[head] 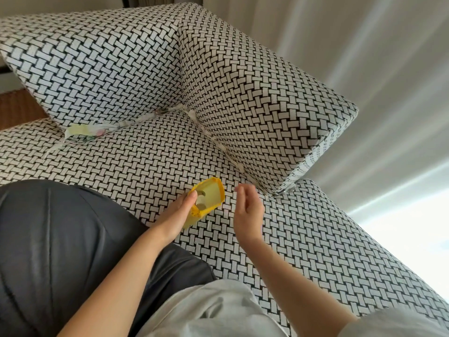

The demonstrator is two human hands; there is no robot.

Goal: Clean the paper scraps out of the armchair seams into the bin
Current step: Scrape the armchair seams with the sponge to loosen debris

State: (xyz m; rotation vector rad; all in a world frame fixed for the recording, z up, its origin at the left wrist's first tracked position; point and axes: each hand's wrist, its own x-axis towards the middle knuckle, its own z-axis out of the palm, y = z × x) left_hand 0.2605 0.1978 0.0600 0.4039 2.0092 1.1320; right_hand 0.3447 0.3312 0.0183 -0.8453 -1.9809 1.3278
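Yellow bin [212, 194] in left fingers [192, 197], right hand [247, 210] (loose) — just beside

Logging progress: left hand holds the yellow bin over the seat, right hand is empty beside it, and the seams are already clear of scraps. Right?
Not clear: the head view shows white paper scraps wedged along the seam beside the seat. The left hand does hold the yellow bin, with the right hand empty beside it.
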